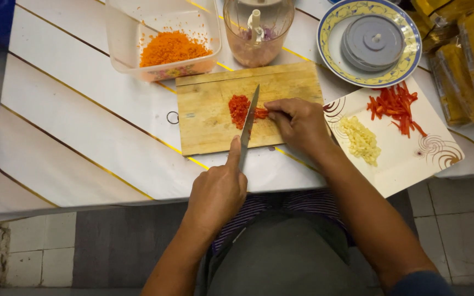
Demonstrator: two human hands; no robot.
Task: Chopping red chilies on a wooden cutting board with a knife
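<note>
A wooden cutting board [204,118] lies on the white striped table. My left hand [219,189] grips a knife [249,123], forefinger stretched along its spine, the blade set down across red chilli. My right hand [298,121] pins the uncut red chilli strips [261,113] against the board just right of the blade. A small heap of chopped red chilli [238,108] sits left of the blade.
A square white plate [412,159] at the right holds red chilli strips [393,107] and chopped pale garlic [361,140]. Behind the board stand a plastic tub [124,38] of grated carrot, a chopper bowl [258,33], a round patterned plate [327,38] with a grey lid, and yellow packets [470,55].
</note>
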